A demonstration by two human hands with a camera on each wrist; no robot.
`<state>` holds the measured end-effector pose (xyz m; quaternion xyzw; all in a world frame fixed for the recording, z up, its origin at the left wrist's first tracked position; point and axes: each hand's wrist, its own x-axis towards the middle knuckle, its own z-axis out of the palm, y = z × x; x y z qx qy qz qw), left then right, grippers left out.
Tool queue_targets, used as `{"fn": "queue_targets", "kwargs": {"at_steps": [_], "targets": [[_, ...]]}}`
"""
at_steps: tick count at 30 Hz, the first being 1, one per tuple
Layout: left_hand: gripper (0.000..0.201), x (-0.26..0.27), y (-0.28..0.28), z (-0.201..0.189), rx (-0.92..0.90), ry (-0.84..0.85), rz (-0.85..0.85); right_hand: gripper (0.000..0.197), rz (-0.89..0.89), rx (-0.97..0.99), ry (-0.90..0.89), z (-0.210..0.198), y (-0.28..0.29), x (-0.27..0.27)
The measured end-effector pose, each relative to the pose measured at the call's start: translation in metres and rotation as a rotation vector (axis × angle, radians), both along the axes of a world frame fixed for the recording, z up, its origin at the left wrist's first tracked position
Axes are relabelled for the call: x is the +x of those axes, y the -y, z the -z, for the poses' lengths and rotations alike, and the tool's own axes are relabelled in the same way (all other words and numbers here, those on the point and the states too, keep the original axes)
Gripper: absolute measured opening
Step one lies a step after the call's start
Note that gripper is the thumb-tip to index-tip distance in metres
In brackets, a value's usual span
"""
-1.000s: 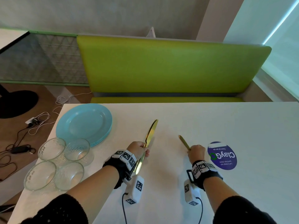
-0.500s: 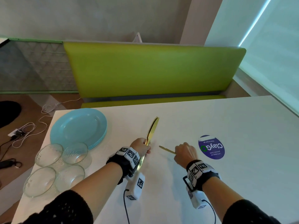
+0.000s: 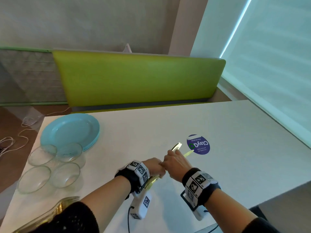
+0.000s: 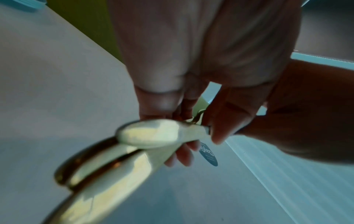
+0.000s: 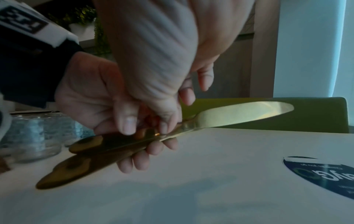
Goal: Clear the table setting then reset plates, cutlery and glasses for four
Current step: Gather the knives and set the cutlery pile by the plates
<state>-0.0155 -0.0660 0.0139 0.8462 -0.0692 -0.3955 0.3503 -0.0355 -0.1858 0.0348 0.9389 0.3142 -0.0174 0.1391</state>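
Note:
My two hands meet over the middle of the white table [image 3: 235, 132]. My left hand [image 3: 155, 168] grips a bundle of gold knives [image 5: 245, 113] by their handles [image 4: 118, 166], which stick out under its wrist. My right hand [image 3: 175, 161] pinches a knife at the neck, pressed against the bundle right beside the left fingers [image 5: 126, 121]. Two blades [image 3: 176, 146] point forward and right, just above the table. A stack of light-blue plates [image 3: 69, 130] lies at the far left. Several clear glass bowls [image 3: 55, 165] stand in front of it.
A round purple sticker [image 3: 198, 144] lies on the table just beyond the blades. Gold forks [image 3: 64, 204] lie near the front left edge, partly behind my left sleeve. A green bench [image 3: 138, 78] runs along the far side. Cables lie on the floor at left.
My right hand has moved left with its knife and joined my left hand. The blades in the left hand have swung from pointing forward to pointing right.

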Motion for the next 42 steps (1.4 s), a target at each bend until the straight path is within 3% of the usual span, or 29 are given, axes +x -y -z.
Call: {"fn": "queue_targets", "kwargs": {"at_steps": [2, 8, 13, 20, 25, 29, 32, 35, 42], "targets": [[0.004, -0.012, 0.007, 0.0, -0.005, -0.004, -0.013, 0.032, -0.042, -0.006, 0.017, -0.002, 0.003, -0.012], [0.032, -0.058, 0.024, -0.004, 0.037, 0.043, -0.037, 0.033, -0.109, 0.023, -0.048, 0.0, 0.021, -0.051], [0.03, -0.093, 0.025, 0.004, 0.053, 0.065, -0.056, 0.032, -0.155, 0.018, -0.116, 0.004, 0.024, -0.074], [0.016, -0.115, 0.007, 0.009, 0.218, 0.155, 0.003, 0.032, -0.14, 0.112, -0.169, 0.014, 0.008, -0.087], [0.015, -0.13, -0.043, 0.019, 0.224, 0.206, -0.169, 0.031, -0.012, 0.184, -0.177, 0.017, -0.006, -0.09], [0.037, -0.148, -0.102, 0.03, 0.295, 0.248, -0.173, 0.031, 0.092, 0.273, -0.174, 0.022, -0.027, -0.097], [0.041, -0.167, -0.15, 0.036, 0.375, 0.25, -0.138, 0.006, 0.113, 0.347, -0.126, 0.016, -0.05, -0.113], [0.046, -0.182, -0.192, 0.042, 0.419, 0.248, -0.113, 0.026, 0.199, 0.3, -0.178, 0.013, -0.08, -0.126], [0.036, -0.215, -0.265, 0.062, 0.505, 0.292, -0.165, 0.026, 0.29, 0.301, -0.204, 0.017, -0.135, -0.139]]}}
